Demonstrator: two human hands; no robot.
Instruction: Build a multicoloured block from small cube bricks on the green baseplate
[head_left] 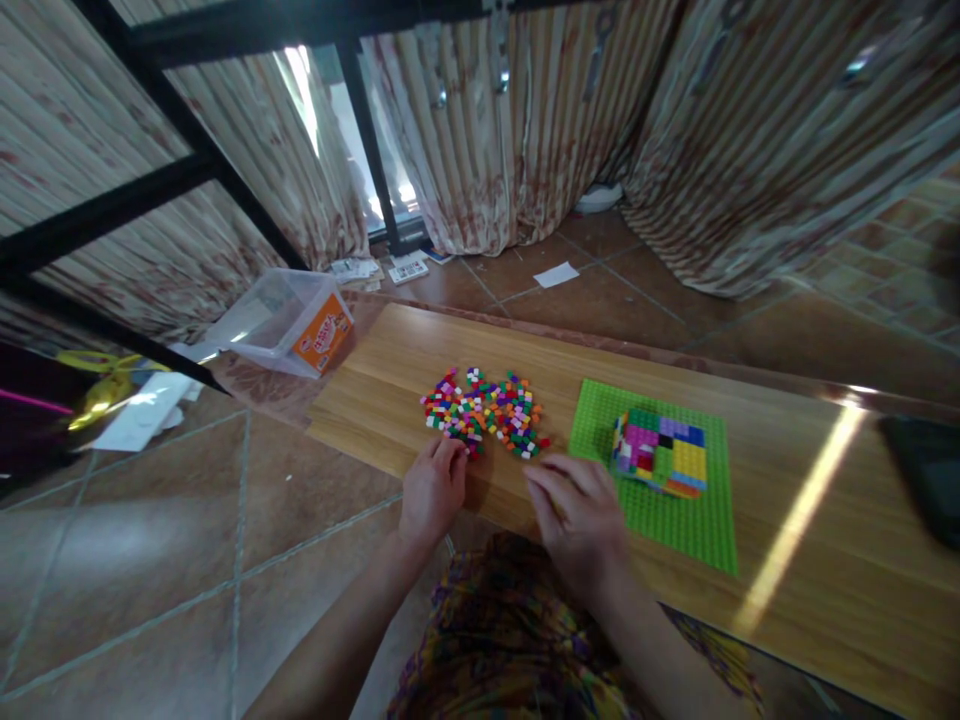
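A pile of small toy bricks in many colours is spread over the wooden table. My left hand is at the near edge of the pile, its fingers drawn together by the closest bricks; whatever they hold is too small to make out. Between the pile and the green baseplate is my right hand, with curled fingers and thumb close together. I cannot make out anything in its pinch. On the baseplate sits a blocky build of multicoloured bricks, just beyond my right hand.
A clear plastic box with an orange label stands beyond the table's left end. A dark object lies at the far right of the table. Curtains and a black metal frame rise behind. Papers lie on the tiled floor.
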